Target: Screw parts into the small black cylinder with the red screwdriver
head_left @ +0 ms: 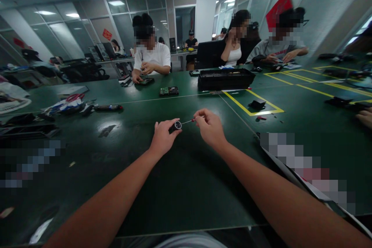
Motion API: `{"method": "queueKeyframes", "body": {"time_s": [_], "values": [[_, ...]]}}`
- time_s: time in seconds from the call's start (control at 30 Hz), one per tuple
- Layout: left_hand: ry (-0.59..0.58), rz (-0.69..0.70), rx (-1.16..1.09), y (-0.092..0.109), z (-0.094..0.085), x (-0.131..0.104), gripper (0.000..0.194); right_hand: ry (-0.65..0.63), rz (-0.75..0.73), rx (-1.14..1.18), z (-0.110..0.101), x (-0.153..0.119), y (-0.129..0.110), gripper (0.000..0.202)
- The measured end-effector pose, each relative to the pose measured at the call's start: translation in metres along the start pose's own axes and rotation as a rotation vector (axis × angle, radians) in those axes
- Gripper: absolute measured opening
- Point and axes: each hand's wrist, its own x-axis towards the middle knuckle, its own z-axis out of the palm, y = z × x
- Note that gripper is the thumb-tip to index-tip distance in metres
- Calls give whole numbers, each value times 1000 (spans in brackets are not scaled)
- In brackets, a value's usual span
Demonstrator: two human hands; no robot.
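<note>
Centrally in frame, a silver-rimmed black cylinder (177, 125) is gripped by the left hand (164, 135); a thin red-ended tool (193, 120) (handle mostly hidden) is pinched between the right hand's (211, 127) fingers.

thin tool (193, 120): red, silver | cylinder (177, 125): black, silver | tabletop (186, 193): green

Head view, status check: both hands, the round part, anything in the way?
Left hand holding round black part. Right hand pinching thin red-ended tool, shaft toward the part; contact unclear. Nothing seen blocking the tool.
</note>
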Motion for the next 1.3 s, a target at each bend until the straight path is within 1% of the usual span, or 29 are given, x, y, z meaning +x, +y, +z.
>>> {"method": "queueKeyframes", "body": {"time_s": [0.13, 0.23, 0.33, 0.47, 0.6, 0.67, 0.73, 0.8, 0.83, 0.87, 0.9, 0.97, 1.07, 1.2, 1.3], "values": [[-6, 17, 17, 1, 0, -2, 40, 17, -13, -85, 0, 0, 2, 33], [-11, 22, 21, 2, 1, -2, 41, 13, 13, -62, 0, 1, 4, 23], [-6, 14, 21, 2, 0, -2, 40, -16, 31, -31, 0, 1, 6, 19], [-12, 4, 21, 2, -1, -1, 38, -18, 15, -98, 1, 1, 7, 28], [-12, 6, 18, 1, 0, -2, 40, 47, 37, 30, 4, 1, 9, 17], [-19, 2, 18, 3, -1, -2, 40, 81, 58, 116, 7, 3, 11, 16], [-13, 45, 30, 5, -1, -2, 41, 127, 135, 228, 8, 7, 16, 20], [13, 114, 72, 7, -1, 0, 42, 198, 311, 386, 8, 12, 23, 24], [22, 134, 94, 7, -1, 1, 42, 240, 403, 421, 7, 15, 27, 25], [21, 135, 112, 6, 0, 2, 43, 293, 450, 417, 6, 17, 31, 24], [9, 121, 122, 5, 1, 3, 43, 334, 446, 384, 5, 18, 35, 24], [-38, 81, 117, 2, 3, 5, 42, 347, 376, 301, 3, 19, 39, 25], [-73, 66, 105, -2, 5, 4, 42, 295, 251, 212, 3, 16, 36, 27], [-72, 72, 110, 0, 4, 3, 41, 225, 164, 161, 5, 11, 26, 26], [-88, 78, 120, 4, 3, 2, 42, 178, 92, 72, 5, 8, 21, 27]]}}
